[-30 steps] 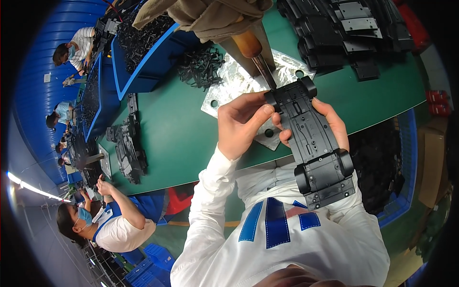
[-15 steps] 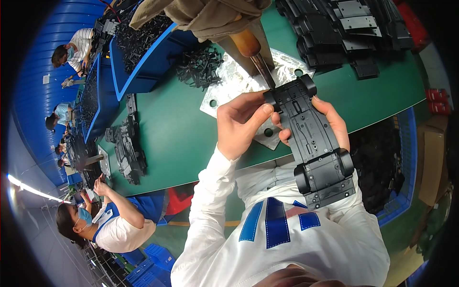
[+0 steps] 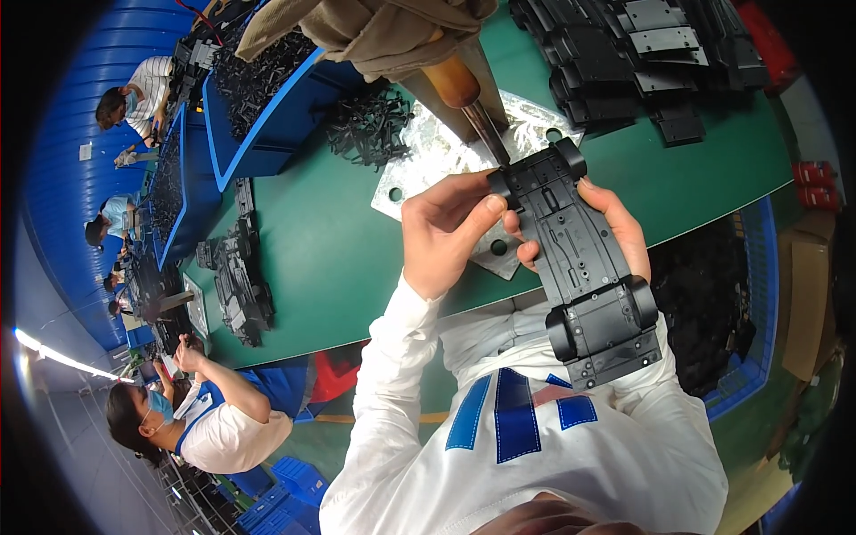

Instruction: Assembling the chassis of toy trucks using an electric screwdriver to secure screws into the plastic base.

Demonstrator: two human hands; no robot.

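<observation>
While left hand [image 3: 435, 234], right hand [image 3: 621, 230] grip black chassis [image 3: 575, 245], tool [image 3: 456, 86] crowds far corner; blue bin [image 3: 290, 111] leftward.

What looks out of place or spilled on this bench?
A pile of loose black pieces lies on the green table beside a blue bin of similar pieces, so possibly spilled. The held black chassis shows no obvious damage.
</observation>
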